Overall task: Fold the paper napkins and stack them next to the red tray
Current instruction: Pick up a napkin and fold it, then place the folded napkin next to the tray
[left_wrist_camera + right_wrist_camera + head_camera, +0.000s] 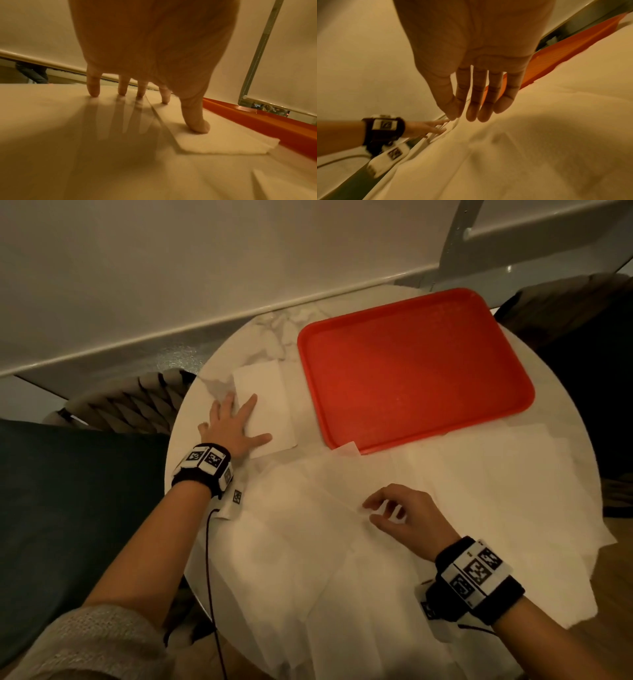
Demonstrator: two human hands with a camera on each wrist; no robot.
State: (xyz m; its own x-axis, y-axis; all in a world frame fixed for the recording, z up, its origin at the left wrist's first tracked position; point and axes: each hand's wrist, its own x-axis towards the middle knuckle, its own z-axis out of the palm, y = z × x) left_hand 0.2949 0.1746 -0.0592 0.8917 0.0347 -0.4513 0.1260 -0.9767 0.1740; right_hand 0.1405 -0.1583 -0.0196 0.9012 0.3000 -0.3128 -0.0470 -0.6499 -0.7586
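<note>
A red tray [411,364] lies at the back right of the round table. Just left of it sits a folded white napkin [274,405]. My left hand [236,422] presses flat on it with spread, straight fingers; in the left wrist view the thumb and fingertips [199,125] rest on the folded napkin [223,142] beside the tray's rim [257,121]. Several unfolded napkins [342,577] cover the front of the table. My right hand [370,511] is over them, and its thumb and forefinger [453,113] pinch a raised napkin edge.
The marble table [260,330] stands against a pale wall. A woven chair back [137,402] and a dark seat are at the left, and another dark chair [582,313] is at the right. Napkins overhang the table's front right edge. A cable hangs from my left wrist.
</note>
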